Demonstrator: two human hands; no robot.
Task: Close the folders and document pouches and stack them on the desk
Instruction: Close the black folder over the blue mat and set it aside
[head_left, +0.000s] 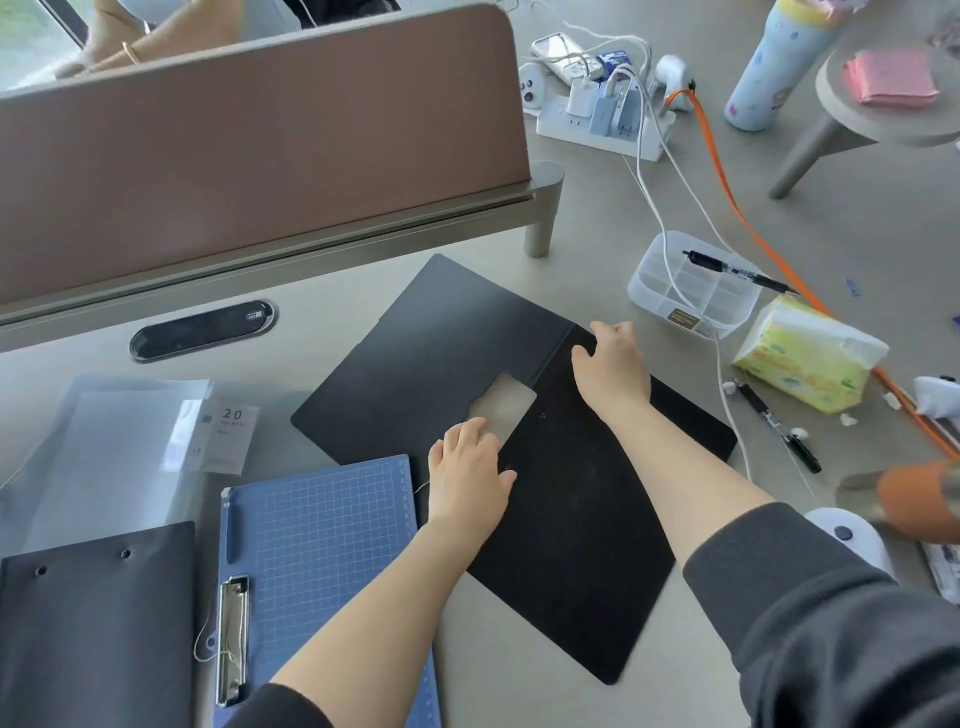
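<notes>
A black folder (447, 343) lies spread open and flat in the middle of the desk, turned diagonally, with a rectangular notch near its spine. My left hand (470, 475) rests palm down on the folder by that notch, fingers apart. My right hand (613, 364) presses on the far end of the spine, fingers spread. At the left lie a blue gridded clipboard folder (332, 545) with a metal clip, a second black folder (98, 634) and a clear document pouch (119, 431) labelled 20.
A brown partition (260, 140) stands behind the folders. To the right are a clear compartment tray (691, 291) with a pen, a tissue pack (810, 353), an orange cable (727, 192), white cables, a power strip (602, 119), a bottle (769, 67) and loose pens (779, 426).
</notes>
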